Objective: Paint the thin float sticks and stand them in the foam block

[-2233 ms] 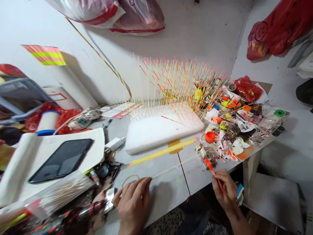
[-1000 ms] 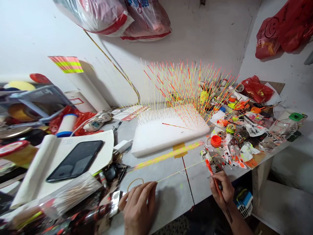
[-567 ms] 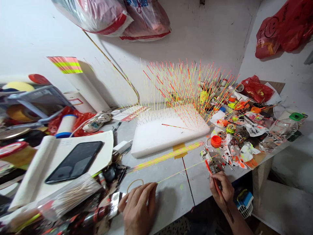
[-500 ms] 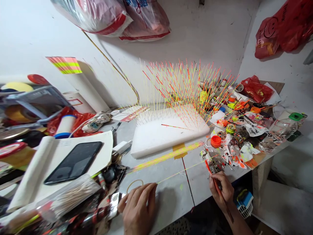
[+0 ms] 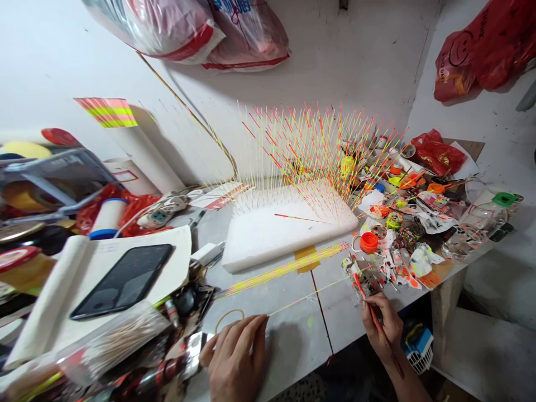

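My left hand is closed at the table's front, thumb and fingertips pinching one end of a thin yellow-green stick. The stick slants away to the right, its far end near the brush tip. My right hand is wrapped round a slim orange-stained paintbrush, its tip over a paint-spotted patch; whether it touches the stick I cannot tell. Beyond lies a row of yellow-and-orange sticks. Behind them, a white foam block bears many upright thin painted sticks.
Paint-stained cups, an orange cap and scraps crowd the right side. To the left lie a phone on an open notebook and a bag of cotton swabs. Plastic bags hang above. The table's front edge runs between my hands.
My right hand and the paintbrush have shifted very slightly to the right. My left hand keeps its pinch on the stick. The whole view has drifted a little.
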`<state>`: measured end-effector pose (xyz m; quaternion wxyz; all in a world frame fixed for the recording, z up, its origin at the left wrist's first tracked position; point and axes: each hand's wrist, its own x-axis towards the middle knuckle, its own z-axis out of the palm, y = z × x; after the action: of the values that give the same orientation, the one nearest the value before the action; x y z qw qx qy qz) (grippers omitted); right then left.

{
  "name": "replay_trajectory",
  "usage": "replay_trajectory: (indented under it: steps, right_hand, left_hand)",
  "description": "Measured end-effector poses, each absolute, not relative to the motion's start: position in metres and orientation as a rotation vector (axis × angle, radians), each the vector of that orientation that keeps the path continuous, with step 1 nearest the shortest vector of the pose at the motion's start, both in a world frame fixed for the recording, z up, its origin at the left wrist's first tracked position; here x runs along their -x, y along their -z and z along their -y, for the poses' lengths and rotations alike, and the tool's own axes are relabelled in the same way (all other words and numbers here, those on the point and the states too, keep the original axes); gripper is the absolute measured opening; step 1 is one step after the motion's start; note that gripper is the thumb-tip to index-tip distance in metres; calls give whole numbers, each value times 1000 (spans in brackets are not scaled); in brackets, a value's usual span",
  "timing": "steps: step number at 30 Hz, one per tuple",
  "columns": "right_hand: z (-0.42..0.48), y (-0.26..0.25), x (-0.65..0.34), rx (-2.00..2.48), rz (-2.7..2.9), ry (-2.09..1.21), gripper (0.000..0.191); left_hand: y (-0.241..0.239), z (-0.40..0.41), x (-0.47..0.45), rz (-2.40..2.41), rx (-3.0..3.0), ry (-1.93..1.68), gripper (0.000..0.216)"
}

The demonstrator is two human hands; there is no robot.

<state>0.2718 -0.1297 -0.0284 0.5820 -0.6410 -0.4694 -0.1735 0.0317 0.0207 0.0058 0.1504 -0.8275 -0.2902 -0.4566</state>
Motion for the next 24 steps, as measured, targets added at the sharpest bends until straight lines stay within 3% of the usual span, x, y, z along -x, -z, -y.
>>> replay_trajectory:
  steps: [24]
  right_hand:
    - [124,27,-250,1356,1226,300,12]
  left_hand:
    - [-8,-15,-33,859,2384,1300,9]
